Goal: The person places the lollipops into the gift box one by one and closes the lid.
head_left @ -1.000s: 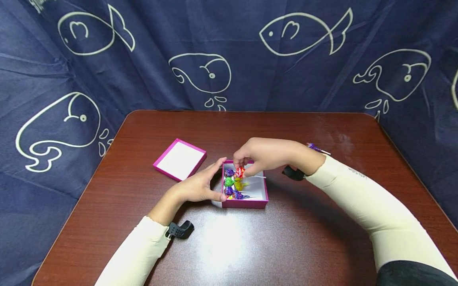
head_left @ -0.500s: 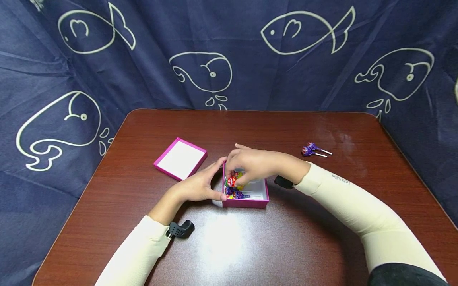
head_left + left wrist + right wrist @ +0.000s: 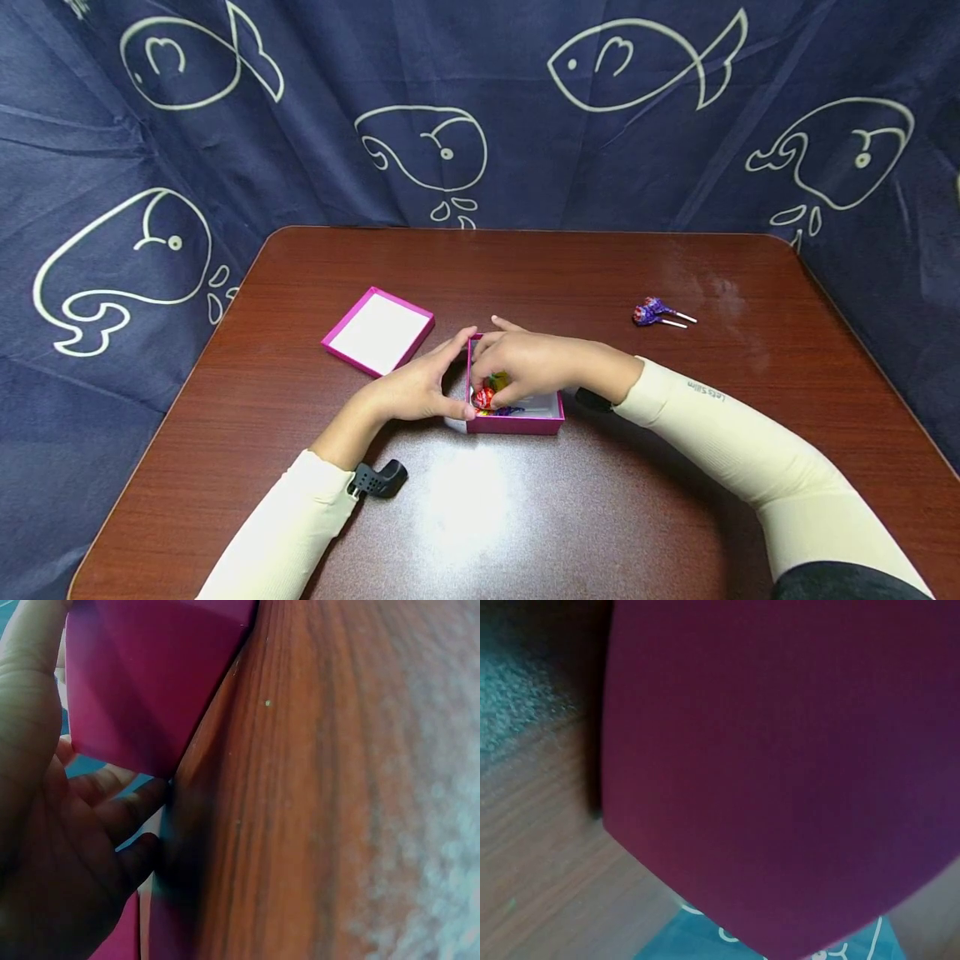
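Note:
A pink box (image 3: 515, 426) with a white inside stands near the middle of the table, holding several wrapped lollipops. My left hand (image 3: 416, 389) holds its left side, thumb at the near corner and fingers reaching to the far one. In the left wrist view the left hand (image 3: 67, 817) has its fingers against the pink box wall (image 3: 150, 682). My right hand (image 3: 528, 364) is down in the box, pinching a red-wrapped lollipop (image 3: 483, 398) between thumb and fingers. Most other lollipops are hidden under this hand. The box's outer wall (image 3: 780, 765) fills the right wrist view.
A pink lid (image 3: 380, 332), white inside up, lies left of the box on the brown table (image 3: 600, 517). Two purple-wrapped lollipops (image 3: 651, 312) with white sticks lie at the right. A dark blue curtain with fish drawings (image 3: 517, 167) hangs behind the table.
My right hand has moved nearer to me and slightly left within the box, carrying the red lollipop from the far side to the near left. The left hand stays at the box.

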Demonstrator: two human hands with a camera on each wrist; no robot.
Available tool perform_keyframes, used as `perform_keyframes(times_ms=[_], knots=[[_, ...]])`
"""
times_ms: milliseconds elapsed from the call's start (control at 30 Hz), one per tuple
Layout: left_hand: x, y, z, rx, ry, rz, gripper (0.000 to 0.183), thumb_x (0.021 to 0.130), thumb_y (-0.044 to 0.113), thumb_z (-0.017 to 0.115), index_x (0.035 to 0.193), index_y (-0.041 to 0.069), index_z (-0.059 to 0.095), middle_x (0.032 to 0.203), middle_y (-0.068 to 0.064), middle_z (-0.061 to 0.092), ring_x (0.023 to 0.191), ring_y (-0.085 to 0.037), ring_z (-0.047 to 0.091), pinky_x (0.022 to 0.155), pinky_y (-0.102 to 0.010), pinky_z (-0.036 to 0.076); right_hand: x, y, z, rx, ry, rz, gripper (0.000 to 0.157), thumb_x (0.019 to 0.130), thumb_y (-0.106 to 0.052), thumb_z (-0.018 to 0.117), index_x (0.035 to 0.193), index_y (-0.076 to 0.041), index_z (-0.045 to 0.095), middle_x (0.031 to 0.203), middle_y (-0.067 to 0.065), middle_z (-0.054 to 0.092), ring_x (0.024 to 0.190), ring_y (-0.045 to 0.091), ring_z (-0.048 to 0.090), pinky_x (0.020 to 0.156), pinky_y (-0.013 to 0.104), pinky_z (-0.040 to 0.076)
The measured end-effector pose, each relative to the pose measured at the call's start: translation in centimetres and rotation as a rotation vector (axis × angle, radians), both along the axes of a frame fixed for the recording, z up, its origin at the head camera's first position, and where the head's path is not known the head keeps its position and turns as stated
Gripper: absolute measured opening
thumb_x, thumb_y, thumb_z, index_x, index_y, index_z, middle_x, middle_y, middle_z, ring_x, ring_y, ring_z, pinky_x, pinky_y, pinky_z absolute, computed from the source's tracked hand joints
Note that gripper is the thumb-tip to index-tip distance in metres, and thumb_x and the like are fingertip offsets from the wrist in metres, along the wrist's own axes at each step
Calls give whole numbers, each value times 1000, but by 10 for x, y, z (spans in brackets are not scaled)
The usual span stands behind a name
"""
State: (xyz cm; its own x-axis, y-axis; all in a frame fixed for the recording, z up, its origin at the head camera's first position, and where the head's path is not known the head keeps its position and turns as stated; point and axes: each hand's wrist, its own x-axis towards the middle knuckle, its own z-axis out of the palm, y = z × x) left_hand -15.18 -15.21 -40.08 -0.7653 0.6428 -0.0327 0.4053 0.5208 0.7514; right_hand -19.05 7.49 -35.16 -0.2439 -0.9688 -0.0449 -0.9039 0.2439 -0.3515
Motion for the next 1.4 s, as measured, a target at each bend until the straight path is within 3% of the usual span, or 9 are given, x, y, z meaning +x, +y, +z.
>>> perform_keyframes(times_ms=[833,1133,1300,1400], knots=[[0,0,1,-10,2,0,116,78,38,85,160,7,8,163,-12,16,147,-21,18,118,-42,19,4,1,-5,-27,35,4,14,85,-27,79,95,-21,72,90,-12,64,101,6,57,112,67,15],[-1,0,-2,-10,44,-7,116,78,40,85,159,6,9,162,-15,18,147,-22,19,118,-44,19,4,3,-5,-38,16,-7,14,87,-29,77,96,-20,71,91,-9,65,98,7,58,113,66,15],[-1,-1,-2,-11,39,-4,116,78,40,85,160,8,9,162,-16,19,147,-24,21,118,-44,20,-3,13,3,-128,-20,-11,16,88,-23,76,98,-12,71,96,-2,68,101,14,60,111,63,24],[0,-1,-2,-13,27,5,116,78,39,85,160,9,9,162,-16,20,146,-24,23,117,-45,21,-11,23,10,-204,-19,-28,15,87,-17,76,98,-8,71,94,2,68,98,20,61,104,52,39]])
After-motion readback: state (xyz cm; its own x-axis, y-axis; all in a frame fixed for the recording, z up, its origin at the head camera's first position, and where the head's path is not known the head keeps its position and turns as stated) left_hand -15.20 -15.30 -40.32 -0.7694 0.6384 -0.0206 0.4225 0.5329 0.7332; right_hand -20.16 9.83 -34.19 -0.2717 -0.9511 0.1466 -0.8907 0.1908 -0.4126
